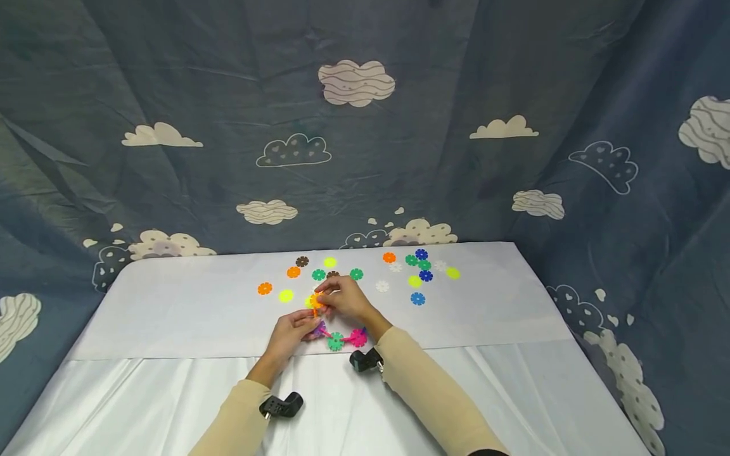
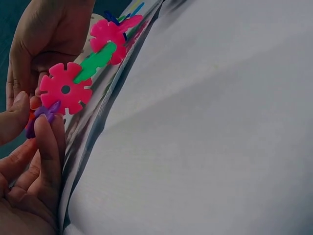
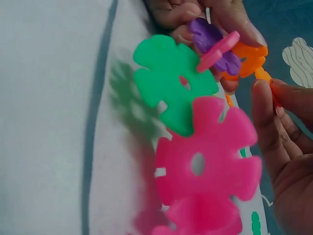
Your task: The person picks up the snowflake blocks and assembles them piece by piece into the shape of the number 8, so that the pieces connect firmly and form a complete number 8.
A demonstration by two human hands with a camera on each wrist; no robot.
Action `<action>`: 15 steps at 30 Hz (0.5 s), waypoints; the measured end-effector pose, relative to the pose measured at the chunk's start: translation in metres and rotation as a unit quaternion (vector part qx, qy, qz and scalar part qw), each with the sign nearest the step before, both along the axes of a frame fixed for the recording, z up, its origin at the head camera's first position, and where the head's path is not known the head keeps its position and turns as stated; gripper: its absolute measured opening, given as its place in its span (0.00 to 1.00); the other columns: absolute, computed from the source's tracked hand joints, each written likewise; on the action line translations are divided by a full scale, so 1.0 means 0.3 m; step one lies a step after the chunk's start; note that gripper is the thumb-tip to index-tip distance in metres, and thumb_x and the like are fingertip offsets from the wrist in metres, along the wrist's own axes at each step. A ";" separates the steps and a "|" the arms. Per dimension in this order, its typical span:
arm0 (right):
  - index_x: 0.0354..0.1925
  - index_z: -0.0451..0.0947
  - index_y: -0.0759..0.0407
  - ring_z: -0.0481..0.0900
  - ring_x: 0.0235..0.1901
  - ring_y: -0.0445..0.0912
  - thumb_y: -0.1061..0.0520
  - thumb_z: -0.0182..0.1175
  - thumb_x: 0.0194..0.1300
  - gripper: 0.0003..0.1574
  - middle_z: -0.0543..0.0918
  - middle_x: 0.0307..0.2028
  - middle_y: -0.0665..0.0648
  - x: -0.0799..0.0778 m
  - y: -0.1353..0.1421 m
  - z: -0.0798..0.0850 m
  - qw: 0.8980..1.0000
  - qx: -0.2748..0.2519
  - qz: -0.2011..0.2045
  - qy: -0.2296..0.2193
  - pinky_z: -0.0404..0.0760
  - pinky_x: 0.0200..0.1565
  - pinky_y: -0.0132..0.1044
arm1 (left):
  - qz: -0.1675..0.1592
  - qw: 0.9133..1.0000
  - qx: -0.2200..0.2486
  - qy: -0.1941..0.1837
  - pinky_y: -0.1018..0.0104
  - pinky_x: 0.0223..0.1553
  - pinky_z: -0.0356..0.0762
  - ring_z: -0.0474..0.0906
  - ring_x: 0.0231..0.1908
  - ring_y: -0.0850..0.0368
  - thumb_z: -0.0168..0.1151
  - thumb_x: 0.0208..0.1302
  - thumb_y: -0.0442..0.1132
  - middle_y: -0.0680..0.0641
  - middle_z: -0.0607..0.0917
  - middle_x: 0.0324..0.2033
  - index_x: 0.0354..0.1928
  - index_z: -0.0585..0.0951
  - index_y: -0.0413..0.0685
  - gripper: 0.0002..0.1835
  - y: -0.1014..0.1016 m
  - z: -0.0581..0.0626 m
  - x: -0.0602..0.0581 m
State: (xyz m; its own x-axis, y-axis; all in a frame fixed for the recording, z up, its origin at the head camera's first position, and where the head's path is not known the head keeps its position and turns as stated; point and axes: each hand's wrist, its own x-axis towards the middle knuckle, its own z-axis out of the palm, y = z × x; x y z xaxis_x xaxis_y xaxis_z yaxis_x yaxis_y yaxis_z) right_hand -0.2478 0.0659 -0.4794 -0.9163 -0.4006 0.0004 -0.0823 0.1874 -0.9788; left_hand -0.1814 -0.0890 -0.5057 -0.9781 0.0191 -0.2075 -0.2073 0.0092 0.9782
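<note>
Pinching an orange notched plastic disc [image 1: 317,300], the right hand [image 1: 348,297] lies beyond the sideways-running, multicoloured chain of notched plastic discs [image 1: 333,344], while the left hand [image 1: 288,334] grips that chain's left end, close beside the orange disc.

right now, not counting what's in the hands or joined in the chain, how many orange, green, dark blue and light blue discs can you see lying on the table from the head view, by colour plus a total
orange discs: 3
green discs: 4
dark blue discs: 2
light blue disc: 1
total: 10
</note>
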 end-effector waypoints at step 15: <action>0.43 0.82 0.71 0.79 0.19 0.42 0.70 0.61 0.62 0.10 0.83 0.29 0.59 -0.005 -0.004 -0.007 0.999 0.026 0.010 -0.020 0.83 0.26 0.34 | -0.011 1.000 0.013 0.018 0.75 0.30 0.81 0.80 0.28 0.65 0.60 0.65 0.28 0.41 0.87 0.35 0.51 0.75 0.22 0.16 -0.004 -0.002 0.004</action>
